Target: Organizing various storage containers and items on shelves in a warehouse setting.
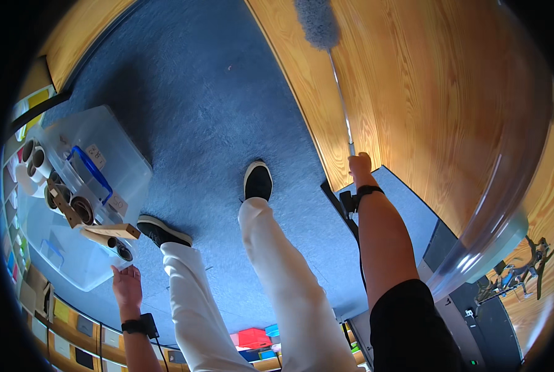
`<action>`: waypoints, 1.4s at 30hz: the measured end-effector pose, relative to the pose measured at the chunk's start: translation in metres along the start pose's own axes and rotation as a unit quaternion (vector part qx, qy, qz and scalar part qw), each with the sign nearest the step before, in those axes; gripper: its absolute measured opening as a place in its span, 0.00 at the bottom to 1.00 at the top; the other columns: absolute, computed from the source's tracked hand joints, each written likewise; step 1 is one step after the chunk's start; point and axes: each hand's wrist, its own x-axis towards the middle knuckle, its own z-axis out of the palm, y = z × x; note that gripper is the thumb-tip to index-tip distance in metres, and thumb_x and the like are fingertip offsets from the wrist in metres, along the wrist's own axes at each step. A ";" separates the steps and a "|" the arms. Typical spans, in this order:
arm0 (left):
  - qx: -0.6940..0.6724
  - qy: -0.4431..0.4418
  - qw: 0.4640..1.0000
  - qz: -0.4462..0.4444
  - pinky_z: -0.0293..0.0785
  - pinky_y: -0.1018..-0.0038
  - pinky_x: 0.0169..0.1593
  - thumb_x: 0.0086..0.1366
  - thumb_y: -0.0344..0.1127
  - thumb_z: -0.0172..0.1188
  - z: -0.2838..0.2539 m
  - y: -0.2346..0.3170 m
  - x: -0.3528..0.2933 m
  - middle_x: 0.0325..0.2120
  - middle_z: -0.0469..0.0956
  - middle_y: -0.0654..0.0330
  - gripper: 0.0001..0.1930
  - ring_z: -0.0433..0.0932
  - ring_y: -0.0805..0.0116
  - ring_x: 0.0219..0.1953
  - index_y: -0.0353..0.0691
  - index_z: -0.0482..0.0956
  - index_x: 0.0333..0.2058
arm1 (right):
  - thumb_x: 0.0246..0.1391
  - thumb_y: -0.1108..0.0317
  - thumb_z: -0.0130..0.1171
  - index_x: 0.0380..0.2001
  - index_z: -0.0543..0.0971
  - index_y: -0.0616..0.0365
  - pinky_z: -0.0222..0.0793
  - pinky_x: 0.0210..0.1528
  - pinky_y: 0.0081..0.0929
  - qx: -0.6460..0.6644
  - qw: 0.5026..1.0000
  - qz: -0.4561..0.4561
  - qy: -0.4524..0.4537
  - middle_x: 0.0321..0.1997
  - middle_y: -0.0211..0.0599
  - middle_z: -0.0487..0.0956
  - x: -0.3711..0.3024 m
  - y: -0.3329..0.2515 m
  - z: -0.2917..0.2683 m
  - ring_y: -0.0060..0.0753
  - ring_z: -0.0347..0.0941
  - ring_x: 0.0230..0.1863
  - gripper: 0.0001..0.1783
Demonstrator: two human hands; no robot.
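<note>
My right hand point(360, 165) is closed around the handle of a duster point(339, 87). Its thin metal rod stretches away from me to a fluffy grey head point(318, 23), over a wood-grained surface point(407, 80). At the left, my left hand point(127, 286) has its fingers on the near rim of a clear plastic box point(125, 149) with a blue handle point(91, 173). Several rolled tubes point(83, 211) stick out of the box, and wooden bars point(112, 230) lie among them. How firmly my left fingers wrap the rim is partly hidden.
Blue floor point(190, 93) lies under my dark shoes point(258, 181). Shelves with coloured items point(63, 310) curve along the lower left. A red bin point(253, 338) shows behind my legs. A transparent curved plastic thing point(475, 229) and tangled dark metal parts point(516, 273) are at the right.
</note>
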 end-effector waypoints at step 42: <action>-0.044 -0.017 0.999 0.006 0.71 0.71 0.47 0.73 0.54 0.45 -0.001 -0.076 0.029 0.44 0.76 0.62 0.21 0.73 0.70 0.44 0.43 0.71 0.50 | 0.54 0.65 0.56 0.27 0.78 0.67 0.72 0.34 0.46 -0.120 0.900 -0.408 0.096 0.28 0.52 0.81 -0.053 -0.190 -0.005 0.53 0.79 0.31 0.13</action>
